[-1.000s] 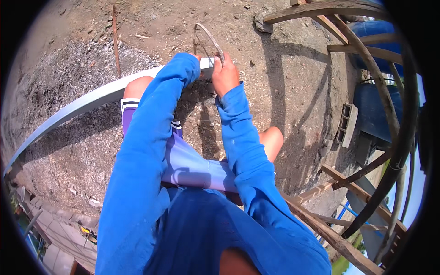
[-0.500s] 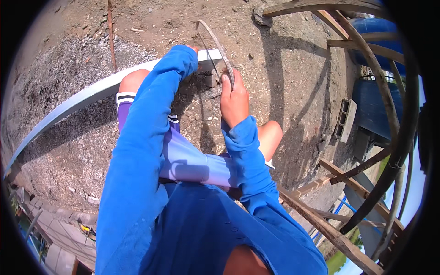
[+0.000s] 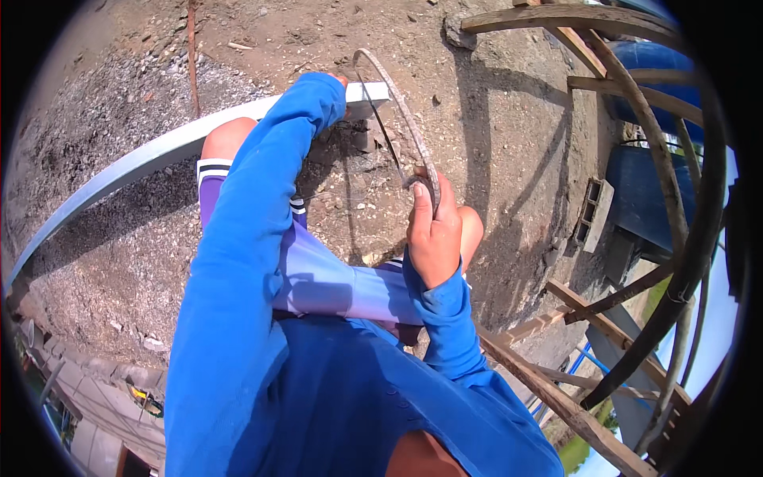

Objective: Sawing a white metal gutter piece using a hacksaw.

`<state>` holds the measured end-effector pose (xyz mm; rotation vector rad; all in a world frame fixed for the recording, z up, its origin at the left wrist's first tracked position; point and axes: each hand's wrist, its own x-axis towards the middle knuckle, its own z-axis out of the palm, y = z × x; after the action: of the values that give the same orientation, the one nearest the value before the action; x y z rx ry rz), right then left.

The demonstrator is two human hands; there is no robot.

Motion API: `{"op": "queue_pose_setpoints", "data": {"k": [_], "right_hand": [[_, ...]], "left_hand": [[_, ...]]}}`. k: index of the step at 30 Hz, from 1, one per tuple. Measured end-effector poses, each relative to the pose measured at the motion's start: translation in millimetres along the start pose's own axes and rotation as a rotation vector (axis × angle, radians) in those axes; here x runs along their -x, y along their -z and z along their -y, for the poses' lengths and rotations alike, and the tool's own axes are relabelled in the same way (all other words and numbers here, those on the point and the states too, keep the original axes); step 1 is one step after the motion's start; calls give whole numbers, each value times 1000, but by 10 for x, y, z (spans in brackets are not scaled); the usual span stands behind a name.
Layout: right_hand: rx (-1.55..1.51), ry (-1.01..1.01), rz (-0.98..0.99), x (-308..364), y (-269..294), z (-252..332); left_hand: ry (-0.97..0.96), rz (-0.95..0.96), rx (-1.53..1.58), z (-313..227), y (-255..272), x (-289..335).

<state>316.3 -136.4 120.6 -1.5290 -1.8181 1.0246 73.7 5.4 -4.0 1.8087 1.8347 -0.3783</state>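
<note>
A long pale-grey metal bar [image 3: 163, 149] runs from the far left, in front of my left knee, to its cut-off end at the upper middle. My left hand [image 3: 342, 82] wraps round it close to that end, mostly hidden by the blue sleeve. In my right hand [image 3: 435, 237] is the grip of a hacksaw with a worn, bowed frame [image 3: 409, 109]. Its thin dark blade crosses the bar just inside the end. Beneath that end, a grey block [image 3: 364, 140] shows partly in shade.
Gravelly ground [image 3: 445, 87] surrounds my legs, with a thin rusty rod [image 3: 192, 60] lying at the upper left. To the right stand wooden poles [image 3: 652, 159], blue drums [image 3: 648, 187] and a hollow concrete block [image 3: 594, 215]. A block wall [image 3: 103, 405] is at the lower left.
My right hand has drawn the hacksaw back toward me and slightly right, its blade sliding across the bar. My left hand stays on the bar.
</note>
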Motion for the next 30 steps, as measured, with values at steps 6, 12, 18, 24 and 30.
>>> {"op": "queue_pose_setpoints", "data": {"k": [6,12,18,24,30], "right_hand": [[160,190,-178,-1141,-668,-370],[47,86,-68,-355,-240,-67],[151,109,-71,-705,-357,-138],[65,114,-47,-823,-474,-169],[117,68,-13,-335,-40,30]], "left_hand": [[-54,-45,40,-188,118,-131],[-63,-76,-20,92,-98,-182],[-81,-57,-30,-76,38,-203],[-19,-29,-7,-45,20,23],[-22,-23,22,-12,74,-104]]}}
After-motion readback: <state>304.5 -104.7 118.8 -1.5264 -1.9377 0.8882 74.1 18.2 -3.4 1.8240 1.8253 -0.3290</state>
